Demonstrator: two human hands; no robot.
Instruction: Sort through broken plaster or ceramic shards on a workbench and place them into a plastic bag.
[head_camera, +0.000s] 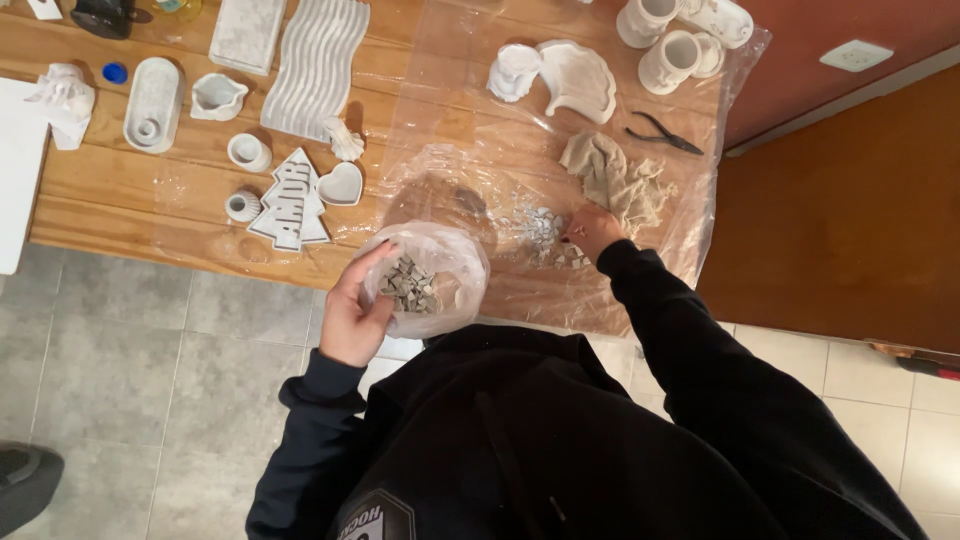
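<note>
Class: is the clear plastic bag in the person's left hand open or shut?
Open: the bag's mouth gapes, small grey pieces visible inside.

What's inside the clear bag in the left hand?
The clear bag, held by the left hand, contains small grey angular chips. Whatever lies beneath the top chips is hidden.

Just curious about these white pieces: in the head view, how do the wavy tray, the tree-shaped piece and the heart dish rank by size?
1. Wavy tray
2. Tree-shaped piece
3. Heart dish
</note>
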